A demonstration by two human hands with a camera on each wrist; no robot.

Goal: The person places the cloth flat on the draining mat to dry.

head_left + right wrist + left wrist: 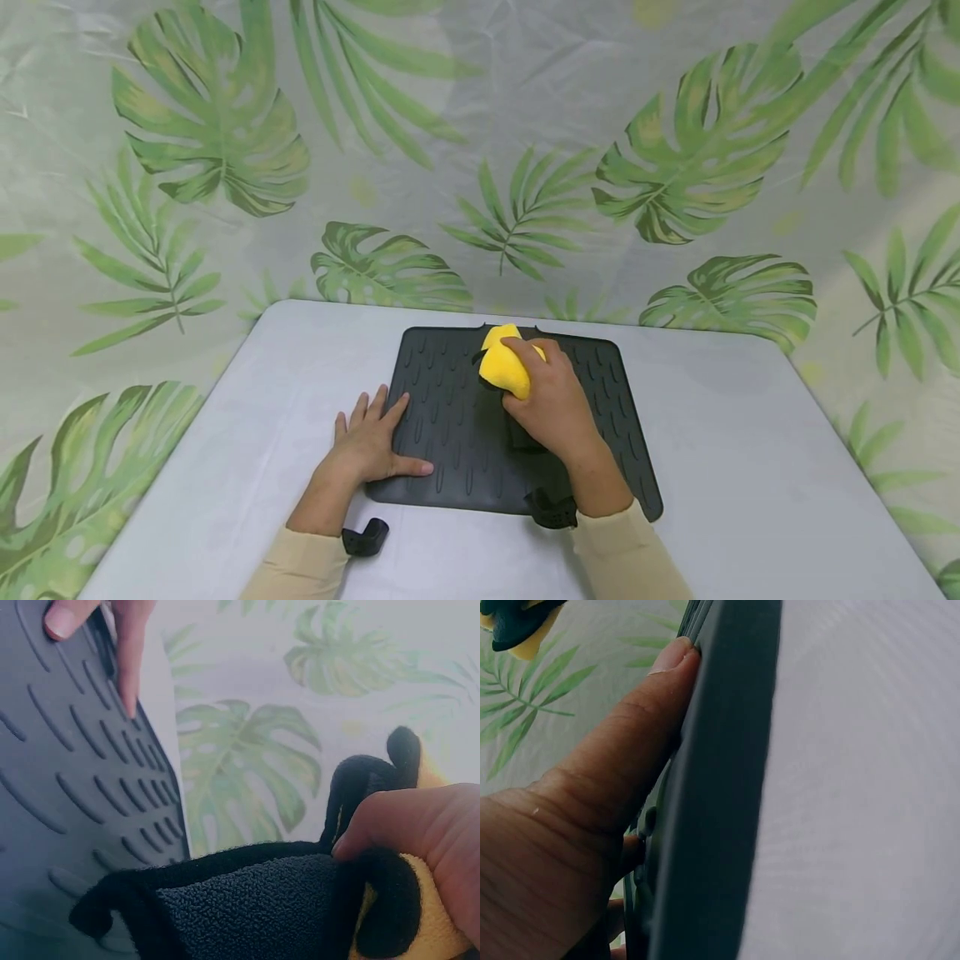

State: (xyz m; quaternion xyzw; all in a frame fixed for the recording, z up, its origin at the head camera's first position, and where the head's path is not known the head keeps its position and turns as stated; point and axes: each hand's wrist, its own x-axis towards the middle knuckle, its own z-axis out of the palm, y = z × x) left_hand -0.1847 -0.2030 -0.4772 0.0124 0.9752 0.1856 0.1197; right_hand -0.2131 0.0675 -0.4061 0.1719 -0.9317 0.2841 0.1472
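A black ridged rubber mat (457,442) lies flat on the table. My left hand (367,446) rests with spread fingers on the mat's left edge; in the left wrist view its thumb (622,742) lies along the mat's rim (716,787). Above the mat's upper middle, my right hand (557,404) grips a bunched cloth (504,364), yellow on one side and dark grey on the other, with black edging. The right wrist view shows the cloth's grey side (247,900) hanging from the pinching thumb. Whether the cloth touches the mat cannot be told.
A white-covered table (750,467) extends around the mat on both sides. Behind it hangs a pale backdrop (540,108) printed with green leaves. Black wrist mounts (365,538) sit on both wrists, close to the mat's front edge.
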